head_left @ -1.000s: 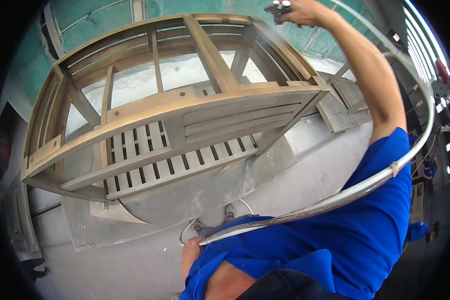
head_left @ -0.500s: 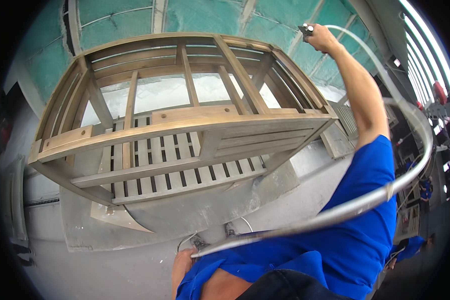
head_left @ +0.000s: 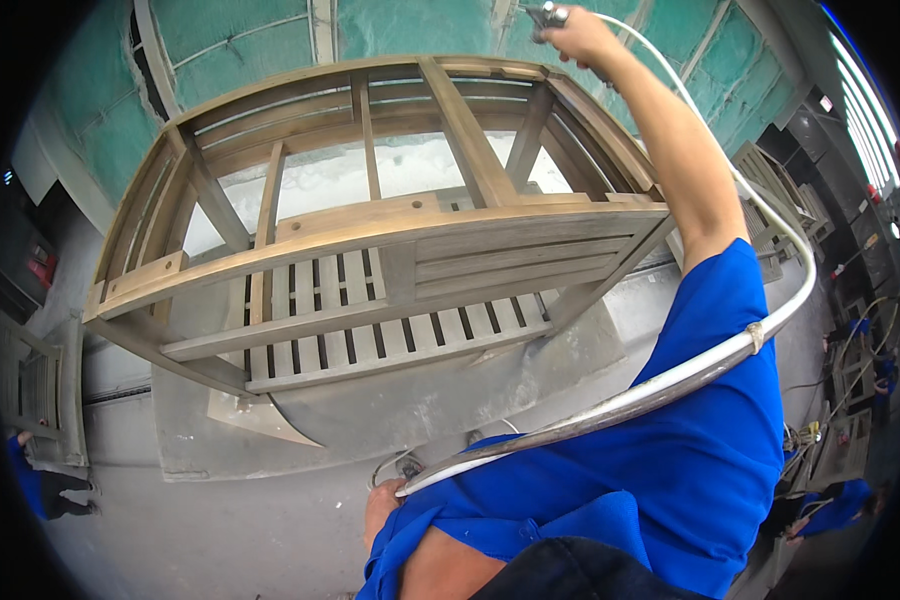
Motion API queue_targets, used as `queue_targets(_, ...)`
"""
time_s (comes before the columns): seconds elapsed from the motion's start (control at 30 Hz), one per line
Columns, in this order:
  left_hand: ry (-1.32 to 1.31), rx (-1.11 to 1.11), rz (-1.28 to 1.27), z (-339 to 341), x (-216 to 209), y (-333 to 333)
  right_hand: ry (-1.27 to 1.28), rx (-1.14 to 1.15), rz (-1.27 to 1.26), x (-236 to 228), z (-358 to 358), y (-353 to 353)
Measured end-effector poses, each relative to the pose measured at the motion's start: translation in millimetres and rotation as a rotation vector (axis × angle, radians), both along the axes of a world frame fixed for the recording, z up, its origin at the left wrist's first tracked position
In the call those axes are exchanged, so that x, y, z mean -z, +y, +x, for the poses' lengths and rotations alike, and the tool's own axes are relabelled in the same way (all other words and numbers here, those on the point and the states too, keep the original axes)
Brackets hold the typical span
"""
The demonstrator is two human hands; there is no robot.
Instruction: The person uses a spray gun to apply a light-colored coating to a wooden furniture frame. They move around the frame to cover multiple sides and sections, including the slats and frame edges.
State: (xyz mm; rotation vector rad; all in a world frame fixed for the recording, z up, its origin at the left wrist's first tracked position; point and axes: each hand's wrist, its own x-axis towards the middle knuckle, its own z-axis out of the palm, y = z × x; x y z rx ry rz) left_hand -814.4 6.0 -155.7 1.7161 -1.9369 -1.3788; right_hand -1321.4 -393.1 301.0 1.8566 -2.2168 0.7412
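Note:
High up at the far side, my right hand (head_left: 585, 40) is closed around a spray gun (head_left: 547, 17), held above the far right part of a wooden furniture frame (head_left: 320, 243). A pale hose (head_left: 785, 225) runs from the gun, round my right arm and across my front. Low by my waist, my left hand (head_left: 381, 503) is closed on the hose; its fingers are partly hidden. The frame has an open top, uprights, a slatted lower shelf (head_left: 370, 345) and a panelled right front. Its wood is brown at the top and greyish lower down.
The frame rests on a grey board (head_left: 230, 450) on the floor. Behind it stands a green-coated wall (head_left: 410, 30). Other wooden pieces stand at the left (head_left: 65, 390) and right. People in blue are at the left edge (head_left: 40, 480) and lower right (head_left: 835, 510).
My right hand has moved left and slightly upward with the spray gun. The hose has shifted along with it. My view has turned a little, so the frame sits further right.

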Motion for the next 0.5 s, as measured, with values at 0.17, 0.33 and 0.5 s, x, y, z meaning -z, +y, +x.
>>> queue_targets(0.17, -0.026, -0.002, -0.033, -14, 11, 21, 0.048, 0.088, -0.037, 63, -32, -12)
queue_targets(0.33, -0.016, -0.032, -0.016, -36, 11, 47, -0.203, -0.191, 0.041, 84, -35, 16)
queue_targets(0.5, -0.001, -0.118, -0.035, -57, 11, 56, -0.191, -0.067, 0.026, 61, -41, 34)
